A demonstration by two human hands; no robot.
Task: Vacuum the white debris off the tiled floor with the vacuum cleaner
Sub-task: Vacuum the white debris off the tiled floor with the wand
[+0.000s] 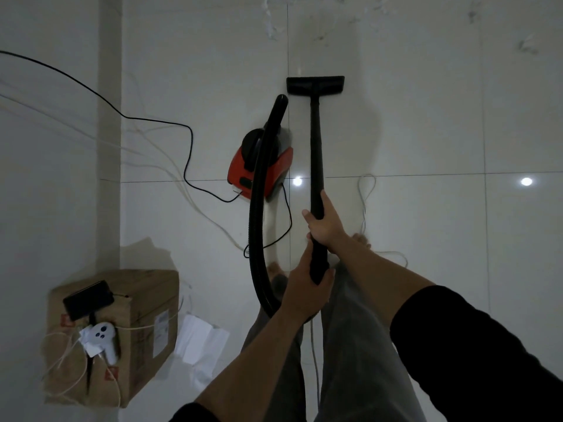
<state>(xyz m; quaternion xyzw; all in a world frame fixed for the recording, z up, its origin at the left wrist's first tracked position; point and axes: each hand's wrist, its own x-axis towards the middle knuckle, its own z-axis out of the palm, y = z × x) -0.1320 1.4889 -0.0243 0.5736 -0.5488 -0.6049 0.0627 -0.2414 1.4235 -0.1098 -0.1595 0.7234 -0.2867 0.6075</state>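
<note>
Both hands on the black wand [316, 166] of the vacuum cleaner, one above the other. Right hand [324, 222] higher up, fingers curled round the tube, thumb on its left side. Left hand [307, 289] lower, at 6 o'clock from the right, fingers wrapped round the wand's bottom end where the ribbed hose [259, 208] joins. Wand running straight up toward 12 o'clock from the fingers, ending in the flat floor head [315, 85] resting on the tiled floor [426, 132]. White debris [269, 24] scattered well beyond the head, at 11 to 12 o'clock from it, near the top edge; faint smudges further toward 1 o'clock. Red and black vacuum body [262, 166] just beside the wand at 9 o'clock, hose looping from it down to the left hand. Black power cord [189, 147] trailing off toward 10 o'clock. Cardboard box [143, 327] at 8 o'clock, with a dark phone [88, 300] and a white gadget [103, 338] on top, white paper [201, 339] just beside it.
</note>
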